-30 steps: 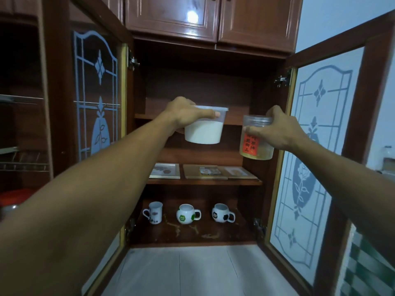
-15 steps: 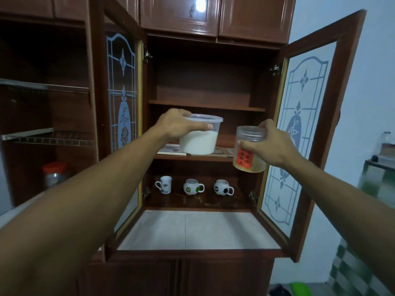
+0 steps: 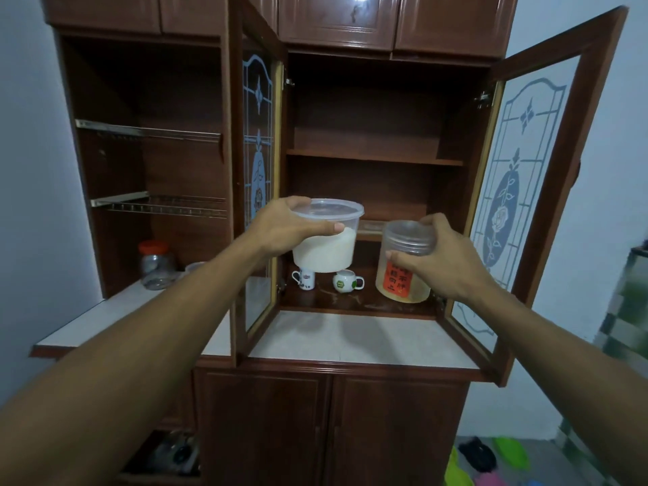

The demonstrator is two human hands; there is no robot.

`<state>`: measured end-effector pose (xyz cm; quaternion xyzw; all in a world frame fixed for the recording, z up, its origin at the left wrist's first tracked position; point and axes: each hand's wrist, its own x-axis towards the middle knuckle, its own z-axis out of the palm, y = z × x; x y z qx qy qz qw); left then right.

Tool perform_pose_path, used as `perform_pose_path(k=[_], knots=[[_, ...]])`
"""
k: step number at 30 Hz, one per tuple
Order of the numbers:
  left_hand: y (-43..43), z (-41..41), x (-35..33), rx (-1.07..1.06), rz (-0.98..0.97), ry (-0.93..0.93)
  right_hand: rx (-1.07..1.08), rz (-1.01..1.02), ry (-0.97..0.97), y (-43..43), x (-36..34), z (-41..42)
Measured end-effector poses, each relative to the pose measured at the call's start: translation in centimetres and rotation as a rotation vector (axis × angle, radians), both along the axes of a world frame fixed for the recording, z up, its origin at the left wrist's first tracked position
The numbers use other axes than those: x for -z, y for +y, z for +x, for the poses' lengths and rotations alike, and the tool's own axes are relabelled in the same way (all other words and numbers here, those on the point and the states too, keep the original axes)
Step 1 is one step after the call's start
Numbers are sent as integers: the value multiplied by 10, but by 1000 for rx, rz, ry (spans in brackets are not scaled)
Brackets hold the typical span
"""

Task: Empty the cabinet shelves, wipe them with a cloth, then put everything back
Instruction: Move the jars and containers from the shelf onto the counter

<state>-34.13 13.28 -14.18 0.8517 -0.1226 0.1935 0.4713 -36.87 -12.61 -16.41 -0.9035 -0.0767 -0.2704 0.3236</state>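
Two containers down from the shelves: my left hand [image 3: 284,226] grips the white-filled tub [image 3: 326,247] and my right hand [image 3: 438,257] clasps the orange-labelled jar [image 3: 403,278]. Both are now lower, above the counter [image 3: 350,338] beneath my grip. Emptying goes on, with mugs [image 3: 304,277] left behind them.

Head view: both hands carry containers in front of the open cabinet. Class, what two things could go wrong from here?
The left hand holds the part-filled tub only at its rim; it may slip or spill. The right hand grips the jar around its lid; a loose lid could let the jar drop.
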Motion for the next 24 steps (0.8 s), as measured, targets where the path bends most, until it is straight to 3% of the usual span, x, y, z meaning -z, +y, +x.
perform_pose_path(k=[24], knots=[[290, -67, 37, -135, -7, 25, -233, 96, 80, 294, 30, -32]])
